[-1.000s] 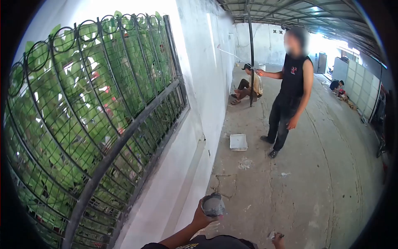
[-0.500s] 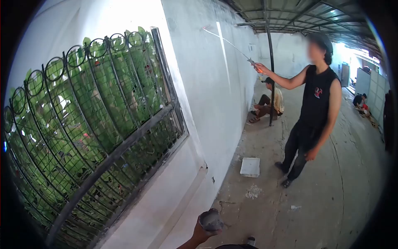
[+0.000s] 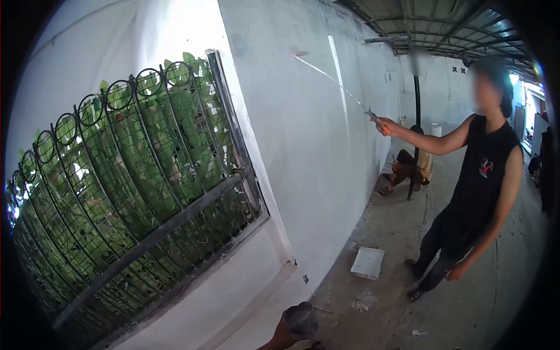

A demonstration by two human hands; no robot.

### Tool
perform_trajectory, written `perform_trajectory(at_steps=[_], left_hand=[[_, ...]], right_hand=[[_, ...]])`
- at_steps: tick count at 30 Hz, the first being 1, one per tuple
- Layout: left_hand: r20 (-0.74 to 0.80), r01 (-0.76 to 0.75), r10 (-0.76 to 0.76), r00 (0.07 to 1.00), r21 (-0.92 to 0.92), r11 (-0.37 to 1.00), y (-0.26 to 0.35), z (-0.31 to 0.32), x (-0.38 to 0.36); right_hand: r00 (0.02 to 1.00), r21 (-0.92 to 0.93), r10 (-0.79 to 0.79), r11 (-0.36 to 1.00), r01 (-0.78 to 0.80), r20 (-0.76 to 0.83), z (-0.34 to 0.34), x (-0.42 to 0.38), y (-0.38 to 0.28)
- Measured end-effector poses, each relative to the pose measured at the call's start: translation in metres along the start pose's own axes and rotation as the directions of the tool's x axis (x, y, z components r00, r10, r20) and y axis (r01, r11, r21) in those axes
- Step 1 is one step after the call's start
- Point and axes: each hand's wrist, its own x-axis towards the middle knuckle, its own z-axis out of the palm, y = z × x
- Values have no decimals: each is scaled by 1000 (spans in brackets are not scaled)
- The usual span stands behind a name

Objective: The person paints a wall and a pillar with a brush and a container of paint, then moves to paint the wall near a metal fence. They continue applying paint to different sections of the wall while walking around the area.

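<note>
At the bottom of the view, my left hand (image 3: 282, 336) is wrapped round a dark, rounded cup-like container (image 3: 300, 320) with greyish stuff in or on it; what that is I cannot make out. The hand is low, in front of the base of the white wall (image 3: 274, 280). My right hand is out of view. Ahead on the right, a person in a black sleeveless top (image 3: 478, 157) holds a long-handled paint roller (image 3: 338, 83) with its head against the grey-white wall (image 3: 297, 128).
A white paint tray (image 3: 367, 263) lies on the concrete floor (image 3: 391, 315), with white splatters nearby. Another person (image 3: 402, 169) sits low behind a dark post (image 3: 416, 111). A metal-barred window (image 3: 140, 151) with green leaves behind it fills the left. A white bucket (image 3: 436, 129) stands farther back.
My view has shifted, so the wall, tray and standing person appear lower and the person farther right. The container stays in my left hand, slightly lower in view.
</note>
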Motion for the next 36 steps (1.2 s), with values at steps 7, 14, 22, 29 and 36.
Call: perform_trajectory(at_steps=[7,14,22,29,36], left_hand=[[-145,-94,145,979,311,946,-19,-32,63],[-219,-176,296,930,440,880,-35,-66,94],[-443,-144,154,883,56,988,-63,-92,100],[-544,-136,178,820,116,984,-54,-104,89],[-588,-131,230,775,207,970,-32,-124,84]], right_hand=[[973,506,105,839,-198,206,-12,81,-63],[946,388,-271,903,184,180,-76,145,-191],[707,676,-643,382,630,-295,-201,221,-407],[261,402,-453,-248,881,-852,-509,239,-623],[-230,-142,-203,-374,916,-952,-710,229,-782]])
